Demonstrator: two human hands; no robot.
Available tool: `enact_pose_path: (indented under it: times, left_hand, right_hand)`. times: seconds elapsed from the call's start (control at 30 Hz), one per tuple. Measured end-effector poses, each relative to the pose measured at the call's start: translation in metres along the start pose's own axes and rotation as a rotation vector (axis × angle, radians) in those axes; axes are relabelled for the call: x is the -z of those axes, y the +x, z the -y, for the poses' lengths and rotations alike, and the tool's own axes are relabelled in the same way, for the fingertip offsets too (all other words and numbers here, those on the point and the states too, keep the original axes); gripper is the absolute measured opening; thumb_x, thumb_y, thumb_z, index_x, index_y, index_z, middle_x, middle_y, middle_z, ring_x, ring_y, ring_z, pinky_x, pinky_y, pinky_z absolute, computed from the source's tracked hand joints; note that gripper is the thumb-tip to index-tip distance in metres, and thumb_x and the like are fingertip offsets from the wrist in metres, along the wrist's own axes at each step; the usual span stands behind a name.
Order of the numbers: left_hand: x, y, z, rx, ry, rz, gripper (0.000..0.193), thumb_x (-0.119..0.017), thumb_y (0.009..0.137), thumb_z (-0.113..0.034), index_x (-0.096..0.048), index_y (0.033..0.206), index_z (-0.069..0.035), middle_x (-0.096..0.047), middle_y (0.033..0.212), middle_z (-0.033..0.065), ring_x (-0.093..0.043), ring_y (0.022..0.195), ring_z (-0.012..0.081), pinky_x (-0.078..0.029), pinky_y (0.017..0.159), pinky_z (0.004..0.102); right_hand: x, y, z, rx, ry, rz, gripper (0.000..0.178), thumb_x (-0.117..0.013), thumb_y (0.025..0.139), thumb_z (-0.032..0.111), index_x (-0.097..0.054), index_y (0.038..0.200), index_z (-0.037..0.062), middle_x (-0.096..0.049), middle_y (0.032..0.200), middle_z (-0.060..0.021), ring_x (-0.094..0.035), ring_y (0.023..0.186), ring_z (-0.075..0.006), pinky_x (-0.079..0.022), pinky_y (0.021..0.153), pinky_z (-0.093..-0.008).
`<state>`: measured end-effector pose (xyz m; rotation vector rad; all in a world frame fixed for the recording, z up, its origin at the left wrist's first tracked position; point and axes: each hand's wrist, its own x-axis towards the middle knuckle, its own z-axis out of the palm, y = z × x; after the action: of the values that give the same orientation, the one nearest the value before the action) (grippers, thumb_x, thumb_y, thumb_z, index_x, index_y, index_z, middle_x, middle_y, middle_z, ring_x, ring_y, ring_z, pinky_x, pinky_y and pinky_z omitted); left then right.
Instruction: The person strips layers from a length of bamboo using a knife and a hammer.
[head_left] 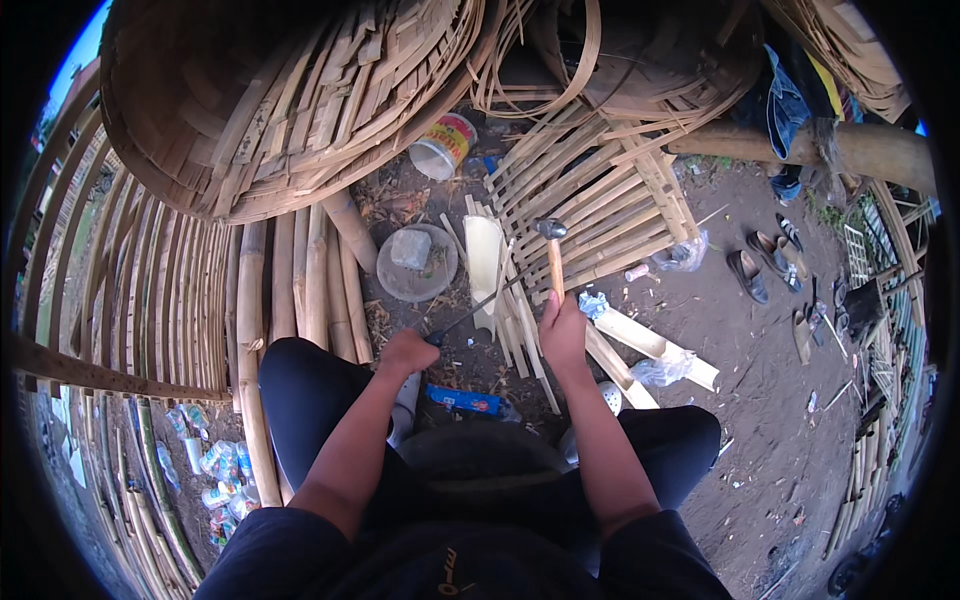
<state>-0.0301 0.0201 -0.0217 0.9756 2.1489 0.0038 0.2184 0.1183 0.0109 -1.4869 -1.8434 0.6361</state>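
Observation:
My right hand (564, 332) is closed around the wooden handle of a hammer (556, 258), its dark metal head pointing away from me. My left hand (407, 352) grips a long thin tool (470, 316) by its black handle; the narrow dark shaft slants up and to the right, and its exact kind I cannot make out. Between the hands lie a pale half-round of split bamboo (484, 262) and several thin bamboo strips (516, 325). Just beyond the hammer rests a slatted bamboo panel (600, 195), its slats side by side with narrow gaps.
Left of centre, a grey block (411, 248) sits on a round grey dish (418, 284). Behind it stands a printed bucket (436, 158). Bamboo poles (318, 280) line the left, large woven baskets (300, 130) the far side. Sandals (748, 276) lie on the dirt at right.

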Motion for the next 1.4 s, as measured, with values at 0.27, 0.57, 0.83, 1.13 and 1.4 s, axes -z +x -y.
enact_pose_path:
  times: [0.27,0.57,0.83,1.13,1.4]
  left_hand:
    - [-0.007,-0.009,-0.003,-0.048,0.074,-0.117,0.047,-0.060,0.066,-0.022,-0.067,0.105,0.004,-0.064,0.111,0.0259,-0.061,0.109,0.0354,-0.048,0.095,0.0412]
    - [0.004,-0.006,0.005,-0.040,-0.060,-0.174,0.047,-0.063,0.068,-0.026,-0.067,0.102,0.005,-0.065,0.108,0.0263,-0.063,0.105,0.0366,-0.049,0.093,0.0414]
    - [-0.012,-0.018,0.008,0.014,-0.030,-0.146,0.047,-0.062,0.069,-0.026,-0.066,0.104,0.005,-0.063,0.112,0.0273,-0.061,0.109,0.0370,-0.048,0.095,0.0416]
    - [-0.013,-0.007,0.007,0.043,-0.115,-0.102,0.047,-0.061,0.070,-0.025,-0.065,0.104,0.006,-0.063,0.114,0.0266,-0.061,0.109,0.0368,-0.048,0.096,0.0420]
    - [-0.016,-0.001,0.019,0.036,-0.177,-0.088,0.035,-0.057,0.068,-0.021,-0.068,0.084,0.008,-0.068,0.090,0.0274,-0.068,0.094,0.0348,-0.052,0.085,0.0408]
  right_hand:
    - [-0.007,-0.003,-0.011,-0.056,-0.198,0.046,0.047,-0.045,0.098,0.033,-0.060,0.077,-0.0061,-0.061,0.067,-0.0297,-0.063,0.066,-0.0468,-0.051,0.060,-0.0528]
    - [0.034,0.011,0.018,-0.092,0.069,-0.048,0.043,-0.049,0.098,0.029,-0.056,0.073,-0.0055,-0.056,0.059,-0.0264,-0.057,0.055,-0.0443,-0.043,0.051,-0.0484]
    - [0.027,-0.026,0.032,-0.053,0.181,0.034,0.040,-0.047,0.098,0.028,-0.052,0.074,-0.0033,-0.049,0.052,-0.0157,-0.054,0.046,-0.0299,-0.040,0.048,-0.0421]
    - [-0.013,-0.072,0.033,0.366,0.152,0.026,0.030,-0.048,0.095,0.025,-0.051,0.082,-0.0010,-0.056,0.060,-0.0207,-0.060,0.055,-0.0413,-0.048,0.050,-0.0451]
    - [-0.035,-0.064,0.011,0.064,-0.028,0.188,0.029,-0.050,0.096,0.025,-0.054,0.091,-0.0039,-0.060,0.065,-0.0270,-0.061,0.061,-0.0457,-0.048,0.054,-0.0525]
